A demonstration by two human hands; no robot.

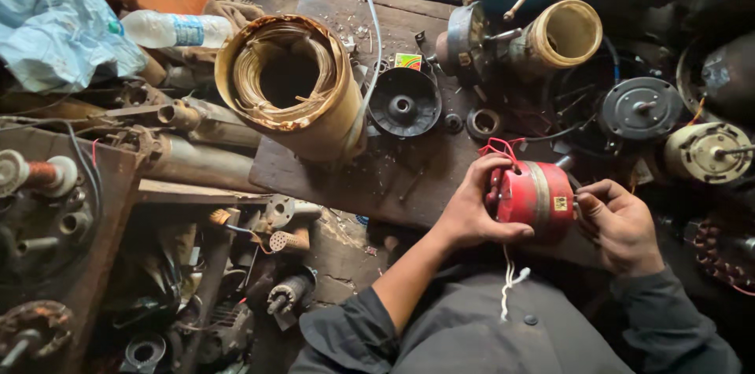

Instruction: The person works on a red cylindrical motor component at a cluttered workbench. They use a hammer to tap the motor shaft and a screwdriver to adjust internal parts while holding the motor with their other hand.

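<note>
Cluttered workbench [370, 177], red motor [539, 197] half-hidden by hands

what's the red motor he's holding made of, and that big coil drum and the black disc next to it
Red motor: looks like painted metal, glossy red with a bare silvery band. Coil drum: coppery wire windings inside a tan, papery-looking sleeve with frayed edges. Black disc: probably dark cast metal or plastic, matte; hard to tell.

The small motor [535, 197] is red painted metal, a bit shiny, with a dull silver band. The big coil [289, 83] is thin shiny copper wire wrapped in yellowish paper. The desk [354, 177] is rough, dark, dirty wood. The round cap [404, 102] looks matt black.
</note>
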